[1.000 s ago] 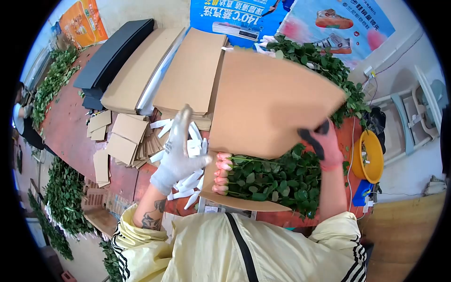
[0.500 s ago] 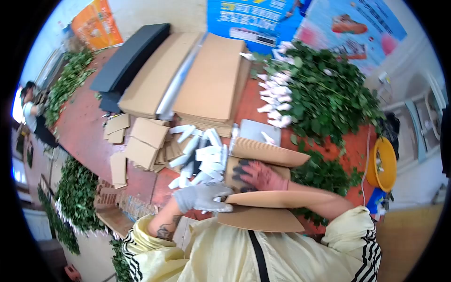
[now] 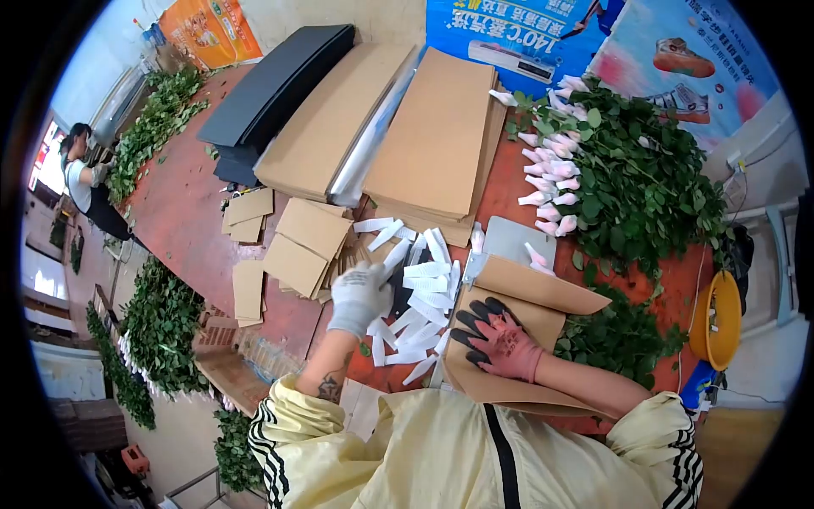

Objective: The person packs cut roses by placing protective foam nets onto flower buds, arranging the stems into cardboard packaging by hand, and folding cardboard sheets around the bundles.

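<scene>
My right hand (image 3: pixel 500 341), in a red and black glove, lies flat with spread fingers on a brown cardboard sheet (image 3: pixel 458 370). The sheet has raised flaps at its far and near sides, and no roses show on its visible part. My left hand (image 3: pixel 360 297), in a white glove, is over the table between small cardboard pieces (image 3: pixel 307 246) and a pile of white sleeves (image 3: pixel 415 331). Its fingers point away and are partly hidden, so I cannot make out whether it holds anything. Green leaves (image 3: pixel 623 335) stick out at the right of the cardboard.
Cardboard stacks (image 3: pixel 437 127) and black sheets (image 3: pixel 275 93) stand at the back. Roses in white sleeves (image 3: pixel 551 174) lie at the back right, near a yellow basin (image 3: pixel 716 322). Another person (image 3: pixel 85 182) is at the far left.
The large cardboard sheet from earlier has come down over the roses and folded. My left hand has moved off the cardboard to the small pieces; my right hand stays pressed down. The view has shifted.
</scene>
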